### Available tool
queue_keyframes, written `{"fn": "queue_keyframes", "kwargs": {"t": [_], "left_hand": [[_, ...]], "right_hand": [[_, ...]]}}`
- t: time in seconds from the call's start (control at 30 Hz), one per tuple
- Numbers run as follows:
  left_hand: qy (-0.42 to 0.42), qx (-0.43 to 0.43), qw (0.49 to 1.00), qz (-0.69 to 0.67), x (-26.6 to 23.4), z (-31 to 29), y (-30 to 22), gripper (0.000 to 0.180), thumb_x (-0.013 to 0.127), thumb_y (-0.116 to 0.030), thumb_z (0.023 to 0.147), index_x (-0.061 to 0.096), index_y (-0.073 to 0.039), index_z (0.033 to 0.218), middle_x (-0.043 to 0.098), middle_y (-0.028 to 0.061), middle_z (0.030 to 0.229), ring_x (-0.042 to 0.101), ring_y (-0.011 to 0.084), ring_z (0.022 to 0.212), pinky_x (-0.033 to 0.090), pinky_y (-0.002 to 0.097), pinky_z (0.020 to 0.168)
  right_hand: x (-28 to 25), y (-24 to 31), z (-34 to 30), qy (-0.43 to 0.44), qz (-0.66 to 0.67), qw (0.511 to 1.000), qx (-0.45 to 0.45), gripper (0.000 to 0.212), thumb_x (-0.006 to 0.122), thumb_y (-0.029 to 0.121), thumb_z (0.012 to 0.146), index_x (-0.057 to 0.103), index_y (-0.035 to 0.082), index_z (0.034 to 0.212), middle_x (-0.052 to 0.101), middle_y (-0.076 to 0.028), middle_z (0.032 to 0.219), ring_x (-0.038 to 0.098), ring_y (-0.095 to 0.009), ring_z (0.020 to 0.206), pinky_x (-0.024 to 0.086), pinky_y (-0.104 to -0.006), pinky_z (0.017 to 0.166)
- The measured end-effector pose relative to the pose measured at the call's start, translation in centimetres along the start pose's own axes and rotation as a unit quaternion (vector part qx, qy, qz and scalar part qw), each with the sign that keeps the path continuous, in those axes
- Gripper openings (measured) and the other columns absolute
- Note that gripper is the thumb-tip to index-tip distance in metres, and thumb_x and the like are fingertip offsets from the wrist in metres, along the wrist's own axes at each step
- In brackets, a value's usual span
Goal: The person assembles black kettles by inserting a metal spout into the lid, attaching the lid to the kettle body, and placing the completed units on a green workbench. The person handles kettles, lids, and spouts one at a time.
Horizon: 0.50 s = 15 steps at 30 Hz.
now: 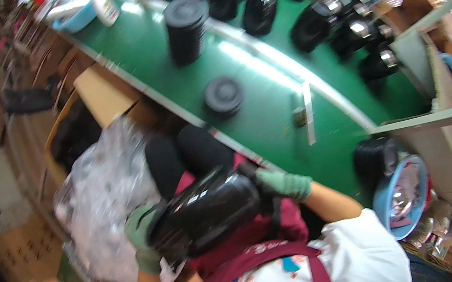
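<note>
Across my lap lies a glossy black rounded plastic housing (208, 212), blurred by motion. My left hand (143, 232), in a green glove with dark patches, grips its left end. At the other end my right hand (282, 184), gloved the same way, holds it near the upper edge; its dark fingertips are smeared and partly merge with the black plastic. On the green bench in front stand a single round black ridged part (223, 96) and, farther off, a stack of similar round parts (187, 31).
Several black housings (261, 9) with silvery pieces stand across the green bench (271, 127). A small strip (309, 114) lies on it. To the right hangs a blue basin (399, 228) beside a black container (373, 158). Clear plastic bags (103, 191) bulge at my left.
</note>
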<state>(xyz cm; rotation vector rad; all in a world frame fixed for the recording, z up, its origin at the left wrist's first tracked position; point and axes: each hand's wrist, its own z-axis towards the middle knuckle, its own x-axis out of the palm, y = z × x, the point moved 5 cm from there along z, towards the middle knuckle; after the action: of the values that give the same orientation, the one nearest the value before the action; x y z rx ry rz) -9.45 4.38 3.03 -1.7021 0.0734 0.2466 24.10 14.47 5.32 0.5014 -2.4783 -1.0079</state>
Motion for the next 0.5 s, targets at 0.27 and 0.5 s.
{"fn": "queue_keyframes", "kwargs": {"t": [0.27,0.5], "left_hand": [[-0.016,0.014,1.0,0.0,3.5,-0.5,-0.5,0.036,0.064,-0.016,0.09,0.071,0.001,0.122,0.073,0.0129,0.114,0.07,0.0253,0.104,0.055,0.0366,0.092],[0.02,0.098,0.994,0.033,1.8,0.1,1.4,0.043,0.075,-0.019,0.084,0.071,-0.003,0.124,0.074,0.0105,0.104,0.072,0.0279,0.091,0.057,0.0378,0.081]], "right_hand": [[1.5,0.4,0.7,0.083,-0.092,0.911,-0.392,0.097,0.066,0.053,0.094,0.023,0.002,0.164,0.032,-0.019,0.166,0.038,-0.032,0.149,0.029,-0.0444,0.124],[0.3,-3.4,4.4,0.068,0.045,0.98,-0.183,0.068,0.048,0.043,0.108,0.031,0.004,0.161,0.036,-0.015,0.164,0.041,-0.027,0.146,0.035,-0.0421,0.121]]}}
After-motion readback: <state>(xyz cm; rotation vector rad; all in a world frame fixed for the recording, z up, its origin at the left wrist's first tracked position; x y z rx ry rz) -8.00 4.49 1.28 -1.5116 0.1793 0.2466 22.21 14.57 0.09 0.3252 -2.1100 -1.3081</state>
